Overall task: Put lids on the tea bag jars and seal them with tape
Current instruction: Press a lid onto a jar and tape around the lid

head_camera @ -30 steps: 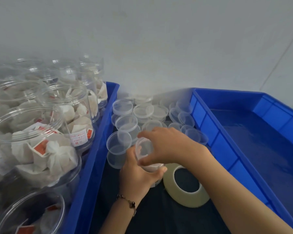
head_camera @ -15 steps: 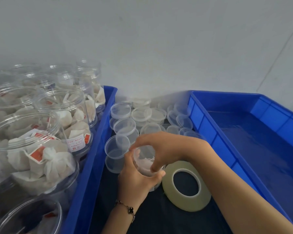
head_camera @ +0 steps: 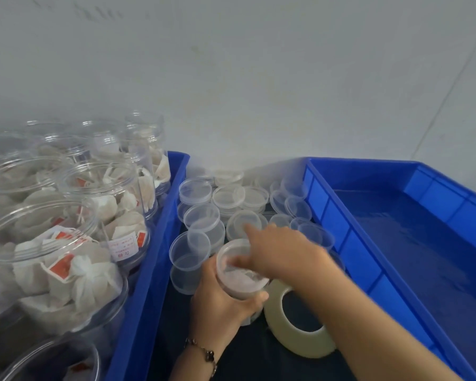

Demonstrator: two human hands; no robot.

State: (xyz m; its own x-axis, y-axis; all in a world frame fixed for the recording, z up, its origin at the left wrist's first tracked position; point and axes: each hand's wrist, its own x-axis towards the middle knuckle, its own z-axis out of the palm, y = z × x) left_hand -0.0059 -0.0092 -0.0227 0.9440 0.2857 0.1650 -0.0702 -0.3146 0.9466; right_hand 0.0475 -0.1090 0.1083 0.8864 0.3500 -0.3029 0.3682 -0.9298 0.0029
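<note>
My left hand [head_camera: 220, 306] grips a small clear jar [head_camera: 241, 284] with tea bags inside, held over the dark mat between the two bins. The jar's mouth shows no lid. My right hand [head_camera: 283, 254] lies across the jar's mouth, blurred, with its index finger stretched toward the heap of clear lids [head_camera: 201, 215] behind the jar. It holds nothing that I can see. A roll of clear tape [head_camera: 300, 343] lies flat on the mat just right of the jar, partly under my right forearm.
A blue bin [head_camera: 149, 270] on the left holds several open jars of tea bags [head_camera: 52, 257]. A large blue tray [head_camera: 396, 243] stands on the right with nothing visible in it. A pale wall closes the back.
My right hand has lifted off the jar's top and its index finger now points out toward the lids. The left hand keeps its grip on the jar.
</note>
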